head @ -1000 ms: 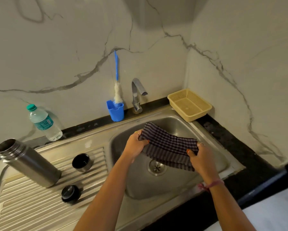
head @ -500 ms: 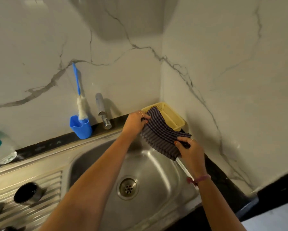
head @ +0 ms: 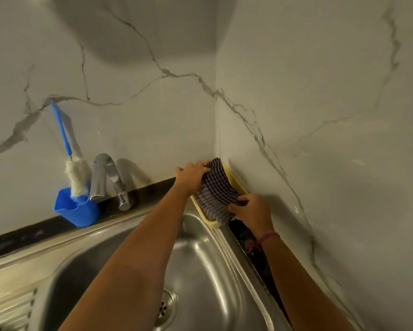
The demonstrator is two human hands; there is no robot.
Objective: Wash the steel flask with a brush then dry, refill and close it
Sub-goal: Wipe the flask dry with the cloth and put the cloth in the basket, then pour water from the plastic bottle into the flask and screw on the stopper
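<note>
Steel sink (head: 215, 271), curved tap (head: 106, 179), yellow basket (head: 213, 224), marble walls (head: 320, 115)

Black counter (head: 28, 231) along the foot of the marble wall, turning the corner and continuing as a dark strip down the right-hand side. Steel sink (head: 207, 266) set into it, with a round drain (head: 166, 306) at the bottom of the basin and a ribbed draining board (head: 7, 311) at the lower left. Blue holder (head: 77, 210) on the back ledge, just left of the chrome tap (head: 107, 177), with a blue-handled bottle brush (head: 69, 158) upright in it, leaning toward the wall. Yellow tray (head: 212, 223) in the far right corner, tight against both walls, largely covered by a checked cloth (head: 216, 192) lying in it.
</note>
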